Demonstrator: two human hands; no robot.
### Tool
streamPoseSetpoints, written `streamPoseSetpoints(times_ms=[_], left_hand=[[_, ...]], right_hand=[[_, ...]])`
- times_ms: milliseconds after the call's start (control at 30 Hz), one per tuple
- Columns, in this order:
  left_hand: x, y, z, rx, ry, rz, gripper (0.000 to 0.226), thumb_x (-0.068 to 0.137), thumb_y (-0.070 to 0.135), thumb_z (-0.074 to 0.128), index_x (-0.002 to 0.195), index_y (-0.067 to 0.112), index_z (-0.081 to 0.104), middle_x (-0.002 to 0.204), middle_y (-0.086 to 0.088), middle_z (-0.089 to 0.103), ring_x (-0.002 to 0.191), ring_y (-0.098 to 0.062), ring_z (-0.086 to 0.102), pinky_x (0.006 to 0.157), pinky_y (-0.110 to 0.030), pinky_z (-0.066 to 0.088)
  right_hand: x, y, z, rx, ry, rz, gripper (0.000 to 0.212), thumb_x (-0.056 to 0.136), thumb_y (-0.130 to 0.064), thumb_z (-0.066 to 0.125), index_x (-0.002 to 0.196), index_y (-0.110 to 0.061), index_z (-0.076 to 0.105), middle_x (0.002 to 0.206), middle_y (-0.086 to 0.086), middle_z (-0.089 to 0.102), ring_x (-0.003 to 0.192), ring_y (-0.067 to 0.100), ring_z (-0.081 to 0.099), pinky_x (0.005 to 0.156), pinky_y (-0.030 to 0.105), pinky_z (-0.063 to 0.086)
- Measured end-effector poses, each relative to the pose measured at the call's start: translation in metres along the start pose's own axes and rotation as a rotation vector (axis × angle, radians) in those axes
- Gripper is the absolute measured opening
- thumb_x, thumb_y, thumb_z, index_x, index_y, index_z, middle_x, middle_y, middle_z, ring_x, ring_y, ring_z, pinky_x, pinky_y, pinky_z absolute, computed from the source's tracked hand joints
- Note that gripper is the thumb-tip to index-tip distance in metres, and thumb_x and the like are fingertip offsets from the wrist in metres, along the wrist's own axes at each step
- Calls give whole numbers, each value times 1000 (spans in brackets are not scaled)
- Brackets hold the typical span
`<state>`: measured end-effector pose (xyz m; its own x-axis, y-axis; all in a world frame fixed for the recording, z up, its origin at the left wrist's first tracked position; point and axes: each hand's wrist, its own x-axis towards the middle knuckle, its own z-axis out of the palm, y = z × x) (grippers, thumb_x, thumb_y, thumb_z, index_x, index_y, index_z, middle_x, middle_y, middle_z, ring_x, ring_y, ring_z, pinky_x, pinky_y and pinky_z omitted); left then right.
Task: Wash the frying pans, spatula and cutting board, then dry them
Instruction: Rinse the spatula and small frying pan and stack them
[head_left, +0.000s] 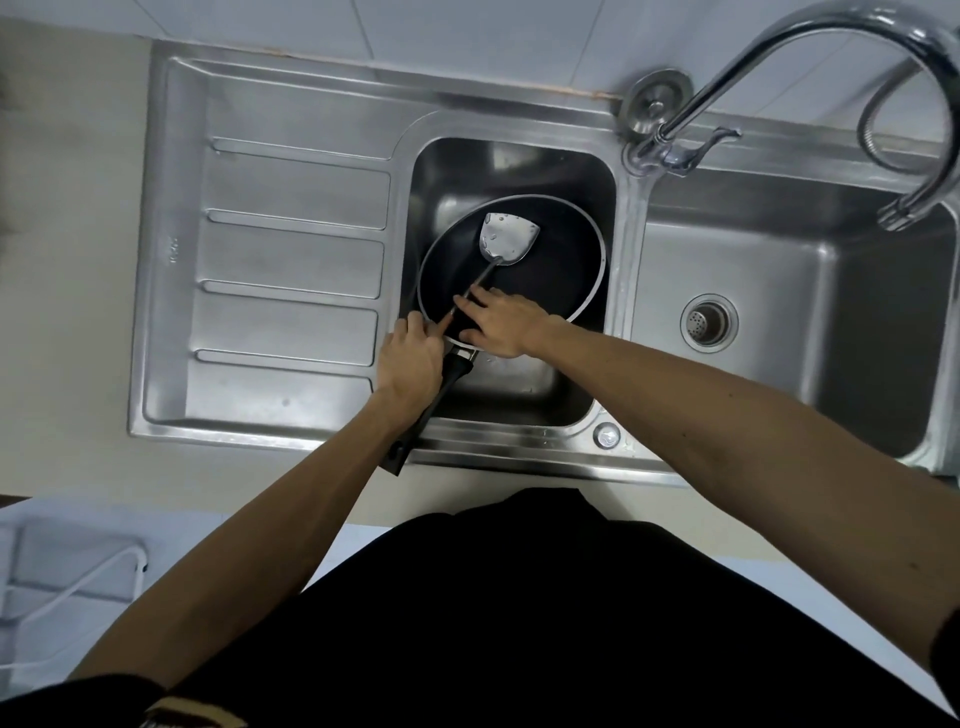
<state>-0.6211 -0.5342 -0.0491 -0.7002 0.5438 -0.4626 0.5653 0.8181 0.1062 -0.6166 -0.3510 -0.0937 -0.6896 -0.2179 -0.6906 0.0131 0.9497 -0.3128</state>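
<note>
1. the frying pan (550, 280) sits tilted in the small basin (519, 161) of the sink. its black pan handle (436, 400) sticks out near-left over the sink's near edge.
2. the spatula (506, 239) lies inside the pan, wet blade at the far right. its thin shaft runs near-left on a diagonal, almost in line with the pan handle.
3. the left hand (410, 358) lies over the root of the pan handle, with one finger stretched toward the near end of the shaft. i cannot tell whether it grips anything.
4. the right hand (501, 325) lies across the pan's near rim, fingers fairly straight and spread. the fingertips (464, 301) touch the shaft from the right and are not wrapped round it.
5. both hands meet at the shaft's near end, so the blade lies far-right of the fingers. the right hand looks the better placed to close on the shaft and draw it out along that diagonal.
6. the tap (779, 52) spouts over the large basin (831, 291) to the right, well apart from the pan. washing probably means carrying things across.
</note>
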Motion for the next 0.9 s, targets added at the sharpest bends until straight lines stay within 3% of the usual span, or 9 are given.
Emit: streamPoseSetpoints(times_ms=[100, 233, 333, 500, 667, 800, 900], left_hand=[[-2, -1, 3, 3, 19, 8, 57, 91, 16, 65, 145, 10, 47, 115, -19, 56, 104, -33, 56, 87, -40, 50], [-7, 2, 3, -25, 53, -12, 35, 93, 19, 61, 124, 3, 60, 109, -19, 58, 98, -34, 57, 80, -40, 50], [-12, 4, 2, -72, 81, -12, 32, 90, 19, 63, 117, 2, 63, 106, -19, 58, 95, -34, 57, 77, -41, 50], [-20, 10, 1, -225, 101, 11, 43, 90, 20, 68, 128, 3, 60, 112, -20, 57, 102, -36, 56, 82, -45, 52], [-43, 27, -1, -362, 134, 95, 33, 91, 17, 69, 121, 3, 64, 136, -19, 53, 117, -34, 59, 93, -43, 54], [-67, 49, 12, -467, 52, 107, 42, 92, 20, 65, 130, 3, 57, 131, -18, 51, 117, -36, 57, 96, -45, 48], [-89, 66, 25, -477, 11, 103, 46, 93, 27, 65, 132, 5, 56, 129, -15, 53, 122, -36, 52, 95, -48, 49]], right_hand=[[-3, 0, -1, -8, 1, -2, 69, 104, -54, 35, 160, -19, 17, 166, 14, 18, 146, 37, 30, 112, 51, 36], [-12, -2, -6, 33, 25, 6, 68, 104, -53, 36, 160, -19, 18, 165, 12, 20, 145, 36, 32, 111, 51, 37], [-23, -4, -9, 73, 77, 22, 66, 105, -50, 38, 159, -16, 23, 163, 13, 24, 143, 36, 35, 109, 51, 40], [-56, -12, -9, 215, 267, 64, 56, 104, -40, 47, 150, -8, 42, 158, 18, 35, 142, 37, 38, 112, 50, 40], [-108, -10, 19, 346, 494, 109, 46, 98, -28, 60, 137, -4, 57, 151, 19, 45, 135, 37, 48, 113, 45, 40], [-163, -3, 54, 431, 666, 195, 38, 95, -21, 63, 129, -4, 63, 144, 18, 53, 129, 36, 54, 111, 42, 42], [-200, 4, 86, 454, 679, 319, 38, 92, -18, 65, 127, -4, 64, 139, 19, 57, 125, 38, 56, 106, 48, 46]])
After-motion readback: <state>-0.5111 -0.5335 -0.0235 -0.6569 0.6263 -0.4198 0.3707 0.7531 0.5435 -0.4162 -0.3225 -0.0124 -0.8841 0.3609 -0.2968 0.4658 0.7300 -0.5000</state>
